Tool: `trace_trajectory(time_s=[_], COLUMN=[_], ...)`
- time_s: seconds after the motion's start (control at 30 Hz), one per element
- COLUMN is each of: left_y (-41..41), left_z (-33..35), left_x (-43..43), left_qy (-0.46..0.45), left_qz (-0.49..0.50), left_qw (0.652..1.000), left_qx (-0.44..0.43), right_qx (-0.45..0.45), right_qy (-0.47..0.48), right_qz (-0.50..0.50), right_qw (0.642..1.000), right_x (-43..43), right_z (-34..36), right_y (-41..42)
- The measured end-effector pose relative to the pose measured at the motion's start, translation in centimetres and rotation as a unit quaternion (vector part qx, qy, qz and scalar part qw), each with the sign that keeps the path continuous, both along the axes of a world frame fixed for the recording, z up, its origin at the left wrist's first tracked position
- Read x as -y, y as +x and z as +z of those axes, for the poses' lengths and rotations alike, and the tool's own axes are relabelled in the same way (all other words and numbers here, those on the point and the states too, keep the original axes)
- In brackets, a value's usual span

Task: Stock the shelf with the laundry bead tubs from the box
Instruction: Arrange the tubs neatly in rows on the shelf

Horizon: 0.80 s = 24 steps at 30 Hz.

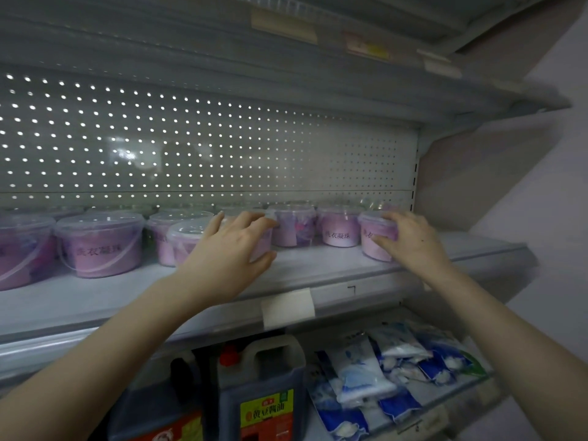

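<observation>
Laundry bead tubs (100,246) line the shelf (318,265) across the middle of the frame, and the person has a hand on each of two of them. The left hand (232,246), at centre frame, wraps the front tub (263,243), fingers spread over the lid's edge and thumb low against the wall. That grip looks better suited to sliding or turning the tub than to lifting it. The right hand (410,241), at centre right, curls round the end tub (377,232), thumb across its pink front and fingers over the lid rim.

Both tubs stand upright, forward of the back row (340,229), which sits close to the perforated back panel (222,148). As I read it, the two are being set down or nudged into line with labels facing out, so that a front row fills toward the right end. Bare board shows between the two hands. The left hand covers the base of its tub, so I cannot tell whether it rests fully on the board.

Further out, a blank price tag (288,307) sits on the shelf lip. In the lower frame a dark soy sauce jug (264,393) stands beside white-and-blue packets (381,367). The box is not in view.
</observation>
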State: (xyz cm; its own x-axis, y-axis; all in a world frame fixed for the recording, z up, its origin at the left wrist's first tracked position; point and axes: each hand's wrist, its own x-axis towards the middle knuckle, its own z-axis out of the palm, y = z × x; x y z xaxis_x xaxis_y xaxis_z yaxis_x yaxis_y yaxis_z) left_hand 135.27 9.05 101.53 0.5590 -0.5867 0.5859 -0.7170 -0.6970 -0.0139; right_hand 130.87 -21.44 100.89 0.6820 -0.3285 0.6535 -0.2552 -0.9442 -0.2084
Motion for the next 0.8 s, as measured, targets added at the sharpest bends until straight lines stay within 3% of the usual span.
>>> trace_trajectory(time_s=[0.1, 0.2, 0.37, 0.47, 0.7, 0.8], left_y=[0.4, 0.8, 1.7, 2.8, 4.6, 5.3], left_z=[0.5, 1.3, 2.7, 3.0, 4.4, 4.4], left_x=[0.6, 1.1, 1.0, 0.3, -0.8, -1.0], left_qy=[0.008, 0.028, 0.029, 0.024, 0.02, 0.001], left_qz=[0.003, 0.02, 0.047, 0.058, 0.074, 0.063], left_qw=[1.0, 0.999, 0.998, 0.997, 0.99, 0.989], left_qx=[0.015, 0.004, -0.027, -0.043, -0.119, -0.132], right_qx=[0.02, 0.015, -0.071, -0.094, -0.169, -0.158], right_qy=[-0.067, -0.102, -0.035, 0.002, -0.058, -0.053], right_qz=[-0.014, 0.06, 0.157, 0.162, 0.106, 0.112], right_qw=[0.997, 0.993, 0.984, 0.982, 0.978, 0.98], right_x=[-0.6, -3.2, -6.2, -6.7, -8.5, -8.6], right_z=[0.1, 0.6, 1.8, 2.5, 3.6, 3.2], right_y=[0.6, 2.1, 6.4, 9.4, 15.8, 16.8])
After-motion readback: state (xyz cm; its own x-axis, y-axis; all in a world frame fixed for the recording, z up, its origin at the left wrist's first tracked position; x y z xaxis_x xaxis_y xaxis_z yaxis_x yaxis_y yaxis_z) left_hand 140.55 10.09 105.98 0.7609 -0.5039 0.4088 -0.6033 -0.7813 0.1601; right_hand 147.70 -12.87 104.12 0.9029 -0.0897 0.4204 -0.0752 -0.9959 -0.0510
